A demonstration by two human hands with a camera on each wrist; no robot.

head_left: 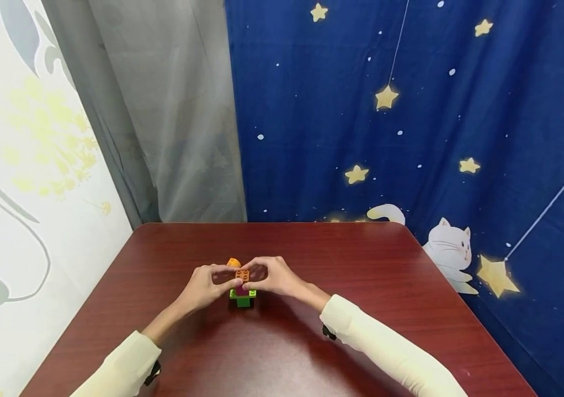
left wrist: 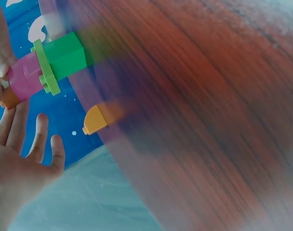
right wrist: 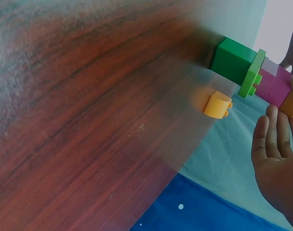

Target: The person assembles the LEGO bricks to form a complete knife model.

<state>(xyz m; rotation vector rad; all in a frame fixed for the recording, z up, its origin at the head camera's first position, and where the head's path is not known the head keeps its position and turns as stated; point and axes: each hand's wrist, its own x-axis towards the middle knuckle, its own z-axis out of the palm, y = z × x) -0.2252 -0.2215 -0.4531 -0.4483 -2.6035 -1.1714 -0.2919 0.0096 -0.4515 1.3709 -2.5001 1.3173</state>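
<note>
A small tower of toy building bricks stands on the table in front of me. At its foot is a green brick (left wrist: pixel 64 55), with a lime plate (right wrist: pixel 252 74) over it. Pink bricks (left wrist: pixel 26 77) sit above the plate, and an orange brick (head_left: pixel 243 274) forms the top. My left hand (head_left: pixel 203 285) pinches the orange brick from the left with thumb and forefinger. From the other side my right hand (head_left: pixel 276 277) pinches the same brick. The other fingers of both hands are spread loosely in the wrist views.
A yellow-orange rounded brick (right wrist: pixel 218 105) lies on the table just behind the tower. The dark red wooden table (head_left: pixel 312 342) reaches back to a grey curtain (head_left: pixel 197 110) and a blue star-patterned curtain (head_left: pixel 312 127).
</note>
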